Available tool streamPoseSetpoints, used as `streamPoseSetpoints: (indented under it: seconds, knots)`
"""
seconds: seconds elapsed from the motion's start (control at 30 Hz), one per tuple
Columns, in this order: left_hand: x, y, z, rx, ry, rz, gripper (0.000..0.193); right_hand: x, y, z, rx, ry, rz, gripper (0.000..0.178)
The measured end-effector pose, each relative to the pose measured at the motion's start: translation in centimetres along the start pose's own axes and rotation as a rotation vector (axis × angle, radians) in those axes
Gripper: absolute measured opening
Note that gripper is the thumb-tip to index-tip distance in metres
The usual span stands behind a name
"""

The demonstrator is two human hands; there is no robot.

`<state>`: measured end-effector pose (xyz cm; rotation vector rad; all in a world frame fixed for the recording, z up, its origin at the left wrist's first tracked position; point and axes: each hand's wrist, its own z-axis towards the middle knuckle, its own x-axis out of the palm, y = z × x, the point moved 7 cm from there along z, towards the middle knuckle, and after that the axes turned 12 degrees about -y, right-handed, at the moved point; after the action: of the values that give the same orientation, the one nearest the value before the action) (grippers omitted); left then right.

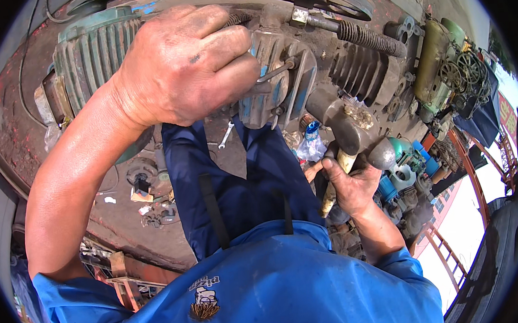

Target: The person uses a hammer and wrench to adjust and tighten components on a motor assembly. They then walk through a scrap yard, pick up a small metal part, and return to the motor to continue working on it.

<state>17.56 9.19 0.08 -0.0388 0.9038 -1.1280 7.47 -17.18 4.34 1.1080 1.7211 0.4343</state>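
My left hand (195, 64) is closed in a fist around a thin metal rod (275, 72). The rod's far end meets a bolt on a grimy finned metal machine part (276, 103) with traces of blue paint. My right hand (357, 187), lower and to the right, grips a hammer close below its head. The heavy, worn hammer head (350, 131) is beside the machine part, apart from it, and its pale handle (329, 200) slants down to the left. The fist hides the part of the rod inside it.
A green finned motor housing (86, 53) stands at left. A threaded spring-like shaft (370, 38) and dark finned block (361, 73) are at upper right. An open-end wrench (226, 135) lies between my legs. Blue and green machine parts (406, 163) crowd the right.
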Motion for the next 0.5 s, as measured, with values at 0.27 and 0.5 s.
streamPoseSetpoints:
  seconds: [0.27,0.5]
  knots:
    - [2.0,-2.8,-2.7,-1.362,0.009,-0.566,0.049,-0.2,0.4,-0.2,0.037,-0.003,-0.060,0.036]
    - [2.4,-3.9,-2.7,-1.657,0.116,-0.740,0.049,-1.3,-0.4,-0.2,0.080,0.002,-0.112,0.042]
